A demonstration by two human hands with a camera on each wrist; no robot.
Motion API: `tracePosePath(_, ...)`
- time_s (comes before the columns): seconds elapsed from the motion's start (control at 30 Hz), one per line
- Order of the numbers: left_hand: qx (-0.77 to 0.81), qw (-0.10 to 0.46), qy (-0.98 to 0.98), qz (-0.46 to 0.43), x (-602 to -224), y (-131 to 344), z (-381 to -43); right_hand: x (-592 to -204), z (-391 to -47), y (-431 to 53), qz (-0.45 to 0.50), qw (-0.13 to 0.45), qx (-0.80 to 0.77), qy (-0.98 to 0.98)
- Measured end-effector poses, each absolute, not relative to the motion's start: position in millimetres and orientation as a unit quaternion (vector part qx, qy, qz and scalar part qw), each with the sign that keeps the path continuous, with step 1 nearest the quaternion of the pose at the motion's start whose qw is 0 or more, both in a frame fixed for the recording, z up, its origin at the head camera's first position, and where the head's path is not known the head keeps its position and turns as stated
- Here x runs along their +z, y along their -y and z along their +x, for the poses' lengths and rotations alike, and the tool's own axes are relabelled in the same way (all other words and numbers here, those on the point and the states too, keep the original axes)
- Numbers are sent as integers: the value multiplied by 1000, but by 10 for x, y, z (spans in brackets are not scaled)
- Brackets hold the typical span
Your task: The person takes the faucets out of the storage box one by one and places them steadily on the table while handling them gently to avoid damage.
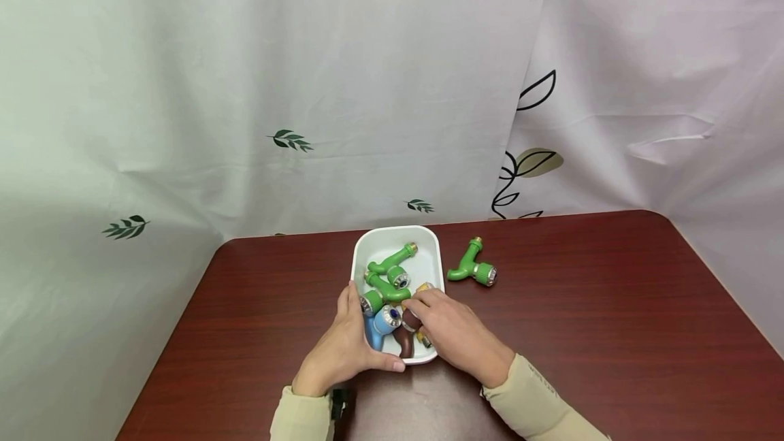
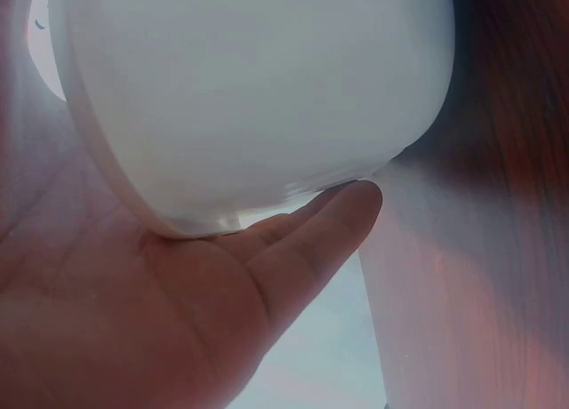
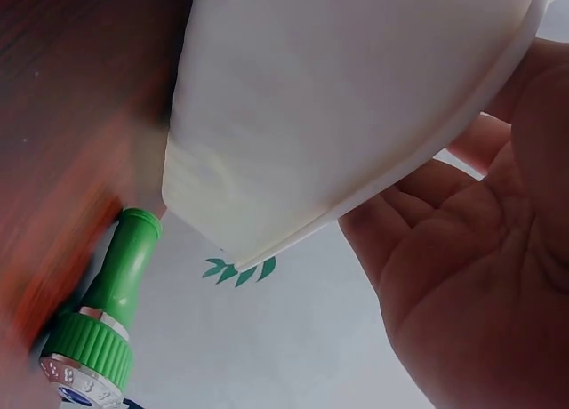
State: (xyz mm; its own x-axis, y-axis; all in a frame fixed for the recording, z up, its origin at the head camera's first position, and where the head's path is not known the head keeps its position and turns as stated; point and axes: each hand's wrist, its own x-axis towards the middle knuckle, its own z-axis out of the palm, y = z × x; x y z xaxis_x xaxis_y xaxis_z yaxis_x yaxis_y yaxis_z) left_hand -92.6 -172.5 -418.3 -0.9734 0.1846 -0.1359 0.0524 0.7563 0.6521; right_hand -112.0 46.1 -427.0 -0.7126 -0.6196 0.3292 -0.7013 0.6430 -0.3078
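Note:
A white plastic tray (image 1: 429, 257) holds several small water taps. Inside it lie two green taps (image 1: 392, 264), a blue tap (image 1: 375, 335), a brown tap (image 1: 404, 342) and yellow tap parts (image 1: 425, 286) partly hidden by my right hand. My left hand (image 1: 343, 349) steadies the tray's near left corner, its straight fingers flat along the outer wall and thumb along the front rim. Over the right rim reaches my right hand (image 1: 459, 332), its fingers bent around the brown tap's knob. The right wrist view shows the tray's outer wall (image 3: 329, 98), with the fingertips hidden behind the rim.
Another green tap (image 1: 468, 267) lies on the dark red wooden table (image 1: 582, 312), just right of the tray. A white cloth backdrop (image 1: 367, 87) with leaf prints hangs along the table's back edge and sides.

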Motion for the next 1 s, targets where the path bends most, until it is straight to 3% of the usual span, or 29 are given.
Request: tracePosePath(1.0,339,97,-934,65,-4188,1726,-929,-4276,-1143,-478,389,96,254,880)
